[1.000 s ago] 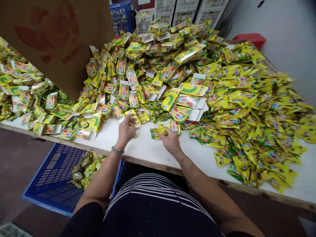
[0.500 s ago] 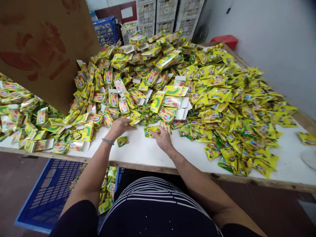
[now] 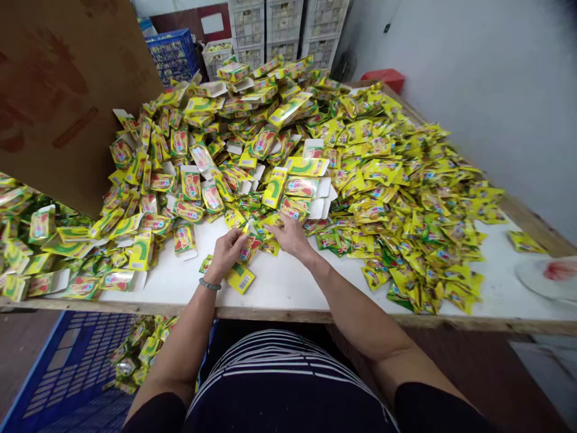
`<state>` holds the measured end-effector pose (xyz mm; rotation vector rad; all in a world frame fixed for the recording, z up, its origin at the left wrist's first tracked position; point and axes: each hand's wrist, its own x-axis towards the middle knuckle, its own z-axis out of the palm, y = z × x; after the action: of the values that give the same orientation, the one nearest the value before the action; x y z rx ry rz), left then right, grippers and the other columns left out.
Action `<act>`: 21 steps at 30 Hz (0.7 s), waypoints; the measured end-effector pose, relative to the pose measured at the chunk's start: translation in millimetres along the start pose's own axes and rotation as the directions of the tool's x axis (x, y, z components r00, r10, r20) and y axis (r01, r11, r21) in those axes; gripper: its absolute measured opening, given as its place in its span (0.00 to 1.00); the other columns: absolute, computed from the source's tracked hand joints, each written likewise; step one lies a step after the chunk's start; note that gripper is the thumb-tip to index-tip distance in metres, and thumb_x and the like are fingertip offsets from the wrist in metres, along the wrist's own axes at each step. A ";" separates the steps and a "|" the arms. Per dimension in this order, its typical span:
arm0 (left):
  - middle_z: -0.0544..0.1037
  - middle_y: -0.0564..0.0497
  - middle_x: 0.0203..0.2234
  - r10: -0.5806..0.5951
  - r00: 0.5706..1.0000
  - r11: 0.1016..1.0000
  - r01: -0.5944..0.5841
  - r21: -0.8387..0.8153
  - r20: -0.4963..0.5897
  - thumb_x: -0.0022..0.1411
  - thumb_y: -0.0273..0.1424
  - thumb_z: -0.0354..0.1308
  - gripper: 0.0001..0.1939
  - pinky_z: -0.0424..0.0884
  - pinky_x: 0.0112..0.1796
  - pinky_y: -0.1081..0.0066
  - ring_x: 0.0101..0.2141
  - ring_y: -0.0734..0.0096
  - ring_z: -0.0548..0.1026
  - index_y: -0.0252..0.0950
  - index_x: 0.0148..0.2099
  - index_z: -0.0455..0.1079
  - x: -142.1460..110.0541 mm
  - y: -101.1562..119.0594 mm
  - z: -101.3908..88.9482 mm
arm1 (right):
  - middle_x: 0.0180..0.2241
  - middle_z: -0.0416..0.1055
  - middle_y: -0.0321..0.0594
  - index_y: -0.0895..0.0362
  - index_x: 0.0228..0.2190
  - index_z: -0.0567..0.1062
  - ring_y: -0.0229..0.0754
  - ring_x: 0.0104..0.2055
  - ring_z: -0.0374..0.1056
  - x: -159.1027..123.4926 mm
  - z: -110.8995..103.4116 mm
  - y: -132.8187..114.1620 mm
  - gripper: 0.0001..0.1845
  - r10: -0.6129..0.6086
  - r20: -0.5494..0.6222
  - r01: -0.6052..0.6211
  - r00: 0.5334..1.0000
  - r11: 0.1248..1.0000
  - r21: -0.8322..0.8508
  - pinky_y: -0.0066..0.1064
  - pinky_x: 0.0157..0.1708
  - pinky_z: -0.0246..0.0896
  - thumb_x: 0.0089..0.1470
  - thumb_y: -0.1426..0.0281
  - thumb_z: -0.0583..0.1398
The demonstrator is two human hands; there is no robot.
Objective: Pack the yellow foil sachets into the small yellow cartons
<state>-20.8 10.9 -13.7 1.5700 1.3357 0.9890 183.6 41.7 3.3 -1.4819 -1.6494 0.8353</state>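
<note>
My left hand (image 3: 229, 249) pinches a small red, yellow and green carton (image 3: 251, 248) with its white flap end up, above the white tabletop. Close on its right, my right hand (image 3: 293, 237) has thumb and finger closed on a yellow sachet (image 3: 273, 221), partly hidden by the fingers, near the carton's flap end. A yellow carton (image 3: 240, 278) lies flat just below my left hand. A small green sachet (image 3: 205, 263) lies left of the wrist, and another carton (image 3: 184, 240) rests on the table farther left.
Loose cartons (image 3: 207, 108) are heaped in the middle and left, yellow sachets (image 3: 406, 180) on the right. A big cardboard box (image 3: 67, 108) leans in from the left. Below the table edge stands a blue crate (image 3: 76, 361). Stacked white crates (image 3: 283, 24) stand behind.
My left hand has moved right and toward me and now holds a carton. My right hand has shifted slightly away from me with a sachet. The view has swung to the right.
</note>
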 end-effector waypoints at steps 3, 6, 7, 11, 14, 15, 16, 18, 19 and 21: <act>0.70 0.55 0.23 -0.043 0.998 0.996 0.047 -0.080 0.049 0.61 0.48 0.60 0.20 0.61 0.28 0.74 0.25 0.74 0.65 0.34 0.39 0.74 1.3 -5.2 -0.9 | 0.22 0.68 0.35 0.54 0.25 0.69 0.39 0.26 0.62 -1.4 1.7 7.4 0.11 0.015 0.104 -0.005 0.995 0.995 -0.096 0.30 0.29 0.55 0.53 0.62 0.63; 0.72 0.55 0.23 -0.046 0.995 0.995 0.053 -0.089 0.084 0.61 0.47 0.61 0.20 0.60 0.27 0.74 0.24 0.75 0.65 0.34 0.40 0.75 3.6 -4.0 2.0 | 0.21 0.67 0.33 0.55 0.23 0.68 0.38 0.26 0.60 -2.5 -1.3 11.0 0.14 -0.010 0.144 0.021 0.990 0.997 -0.072 0.29 0.28 0.53 0.52 0.60 0.64; 0.73 0.54 0.24 -0.042 0.994 0.995 0.050 -0.088 0.098 0.60 0.46 0.63 0.19 0.61 0.27 0.74 0.25 0.75 0.66 0.34 0.41 0.76 4.5 -2.7 3.8 | 0.21 0.67 0.33 0.55 0.23 0.68 0.38 0.26 0.60 -2.2 -2.6 11.5 0.16 -0.022 0.150 0.029 0.988 0.999 -0.046 0.29 0.27 0.53 0.52 0.59 0.64; 0.80 0.52 0.31 -0.054 0.988 0.990 0.073 -0.121 0.147 0.49 0.40 0.72 0.22 0.66 0.31 0.74 0.31 0.70 0.73 0.35 0.44 0.78 6.9 4.1 9.6 | 0.27 0.71 0.36 0.56 0.29 0.73 0.39 0.30 0.65 -0.6 -2.6 11.8 0.18 -0.060 0.064 0.054 0.996 0.994 0.093 0.29 0.30 0.57 0.51 0.53 0.65; 0.82 0.50 0.32 -0.098 0.981 0.963 0.136 -0.231 0.168 0.45 0.38 0.75 0.23 0.70 0.33 0.72 0.32 0.66 0.77 0.34 0.43 0.78 5.7 8.6 9.4 | 0.30 0.73 0.38 0.56 0.33 0.74 0.39 0.31 0.66 -2.1 3.7 11.1 0.20 -0.085 -0.047 0.090 0.995 0.987 0.131 0.29 0.31 0.60 0.49 0.52 0.66; 0.82 0.49 0.33 -0.109 0.978 0.950 0.155 -0.271 0.177 0.45 0.38 0.75 0.24 0.71 0.34 0.71 0.33 0.66 0.77 0.34 0.44 0.78 4.9 9.8 8.8 | 0.30 0.73 0.37 0.56 0.32 0.74 0.39 0.31 0.66 -3.2 6.3 10.7 0.20 -0.097 -0.063 0.104 0.993 0.986 0.128 0.30 0.31 0.60 0.49 0.52 0.67; 0.83 0.49 0.33 -0.117 0.975 0.936 0.171 -0.307 0.188 0.45 0.37 0.75 0.24 0.72 0.34 0.71 0.33 0.65 0.78 0.33 0.44 0.78 4.0 10.8 8.2 | 0.30 0.73 0.37 0.56 0.32 0.74 0.39 0.31 0.66 -4.5 8.8 10.2 0.20 -0.109 -0.071 0.117 0.992 0.985 0.126 0.30 0.31 0.61 0.49 0.52 0.67; 0.83 0.48 0.34 -0.123 0.970 0.909 0.194 -0.368 0.209 0.45 0.36 0.75 0.24 0.73 0.35 0.71 0.33 0.65 0.79 0.33 0.45 0.78 2.1 12.0 7.6 | 0.30 0.73 0.37 0.55 0.32 0.74 0.40 0.31 0.67 -7.2 12.8 9.5 0.19 -0.129 -0.078 0.138 0.989 0.981 0.134 0.30 0.32 0.62 0.49 0.53 0.67; 0.83 0.48 0.34 -0.126 0.968 0.896 0.205 -0.394 0.217 0.45 0.36 0.76 0.24 0.74 0.35 0.71 0.33 0.66 0.79 0.33 0.45 0.78 1.2 12.3 7.8 | 0.30 0.73 0.38 0.55 0.32 0.75 0.40 0.31 0.67 -8.4 14.2 9.4 0.19 -0.139 -0.079 0.149 0.987 0.979 0.139 0.31 0.32 0.63 0.50 0.53 0.67; 0.84 0.48 0.34 -0.141 0.965 0.871 0.227 -0.436 0.221 0.45 0.35 0.75 0.24 0.74 0.35 0.71 0.32 0.67 0.80 0.33 0.46 0.78 -0.5 12.2 8.7 | 0.31 0.73 0.39 0.55 0.31 0.76 0.41 0.32 0.68 -10.1 15.4 10.2 0.17 -0.172 -0.072 0.180 0.983 0.974 0.139 0.32 0.34 0.64 0.53 0.53 0.65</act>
<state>-8.6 8.4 -5.4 1.1197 1.0089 0.9321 175.9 33.1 -14.3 -1.2302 -1.6138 0.7872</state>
